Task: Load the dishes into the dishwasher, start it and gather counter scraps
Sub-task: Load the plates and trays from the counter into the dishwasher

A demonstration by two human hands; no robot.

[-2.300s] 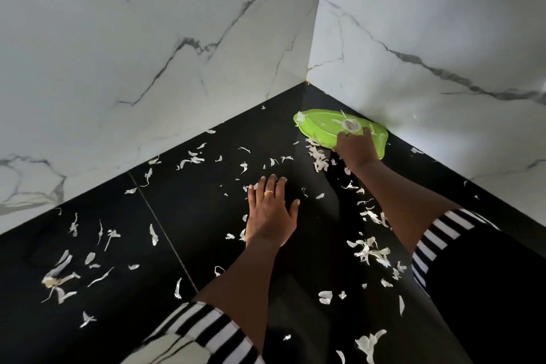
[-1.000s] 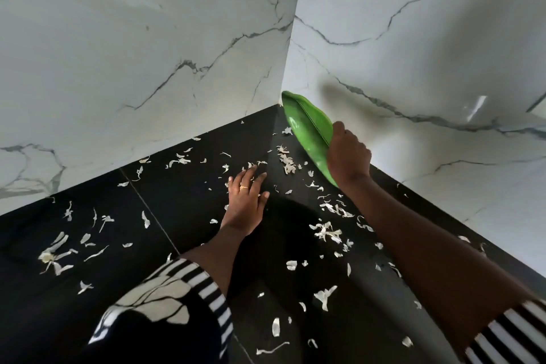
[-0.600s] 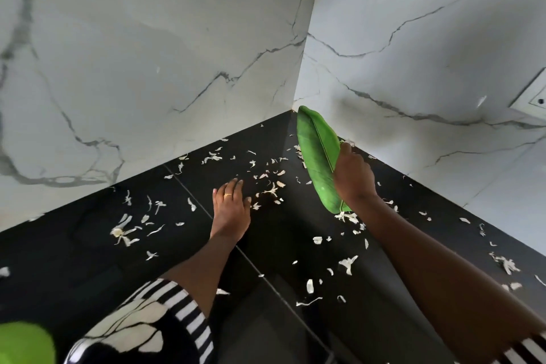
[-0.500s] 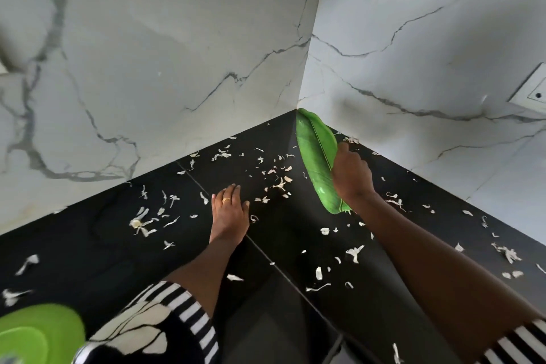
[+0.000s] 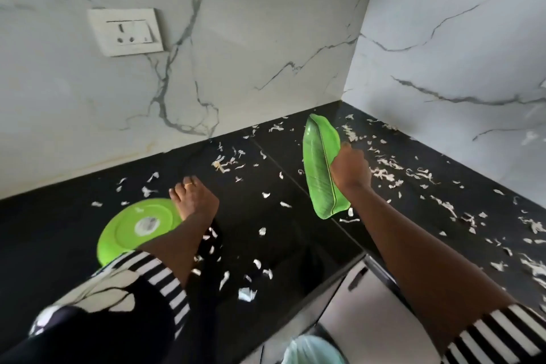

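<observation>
Right of centre, the right hand grips a green leaf-shaped plate turned on edge over the black counter, with the fingers hidden behind it. Left of centre, the left hand lies flat with straight fingers, its forearm covering part of a round green plate. White scraps litter the counter, and a pale object is cut off at the bottom edge
</observation>
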